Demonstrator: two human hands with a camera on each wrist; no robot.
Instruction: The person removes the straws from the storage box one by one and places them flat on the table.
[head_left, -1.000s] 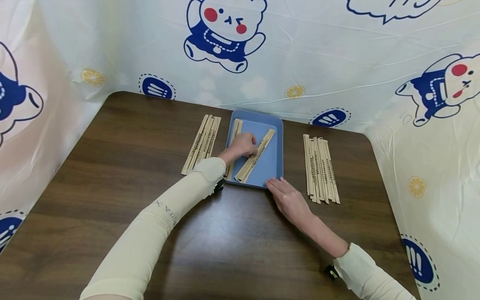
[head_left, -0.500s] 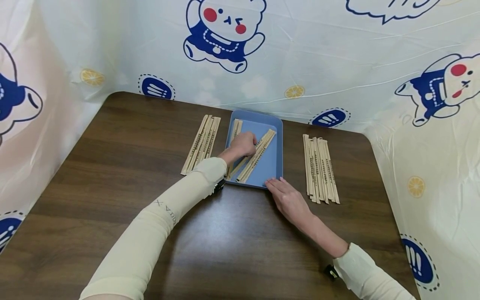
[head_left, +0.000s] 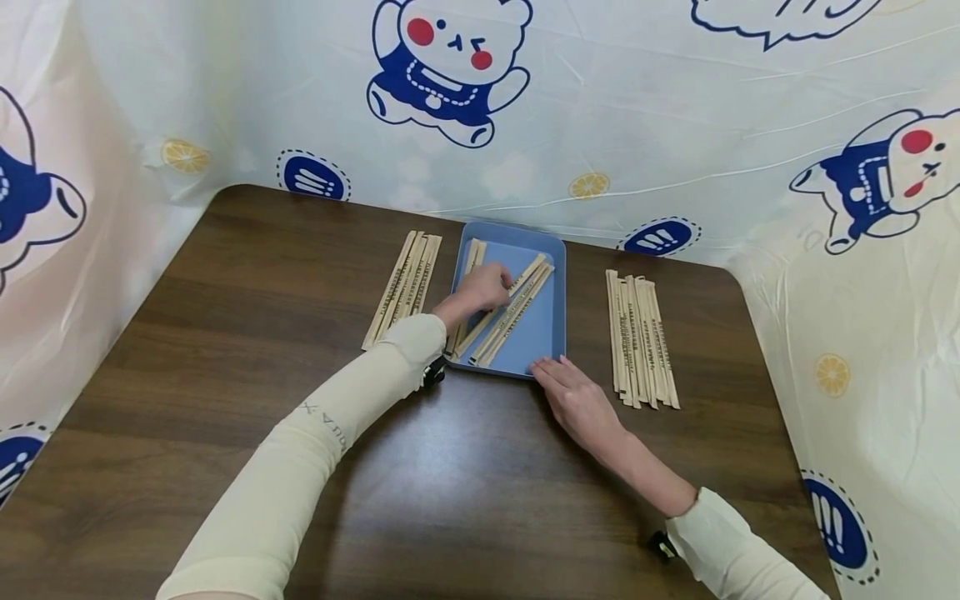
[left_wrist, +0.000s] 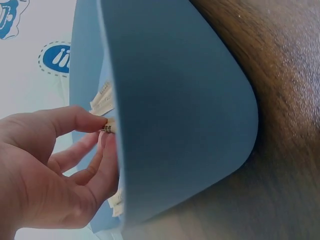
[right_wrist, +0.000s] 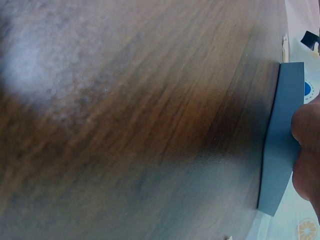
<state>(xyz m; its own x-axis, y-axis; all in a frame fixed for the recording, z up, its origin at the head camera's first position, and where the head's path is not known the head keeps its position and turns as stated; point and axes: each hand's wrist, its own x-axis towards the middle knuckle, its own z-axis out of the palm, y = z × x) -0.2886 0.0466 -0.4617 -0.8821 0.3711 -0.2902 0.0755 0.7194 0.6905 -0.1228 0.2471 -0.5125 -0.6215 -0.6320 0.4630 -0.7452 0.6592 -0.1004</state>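
My left hand [head_left: 483, 287] reaches over the blue tray [head_left: 553, 333] and pinches a slim paper-wrapped stick [head_left: 472, 332] between thumb and fingers. The end of that stick [left_wrist: 110, 128] shows at the fingertips in the left wrist view. Just right of it, a few more wrapped sticks [head_left: 514, 317] lie slanted in the tray. Others [head_left: 475, 254] lie along the tray's left wall, partly hidden by the hand. My right hand [head_left: 581, 404] rests its fingers on the tray's near right corner; the right wrist view shows its fingers at the tray wall [right_wrist: 281, 145].
On the brown wooden table [head_left: 450, 500], a row of wrapped sticks [head_left: 405, 283] lies left of the tray. Another row of wrapped sticks [head_left: 641, 342] lies to the right. A printed white curtain [head_left: 570, 100] hangs behind the table's far edge and along both sides.
My left hand has drawn one wrapped stick leftward from the slanted bundle, opening a gap between them. The bundle has shifted slightly. My right hand has stayed at the tray's corner.
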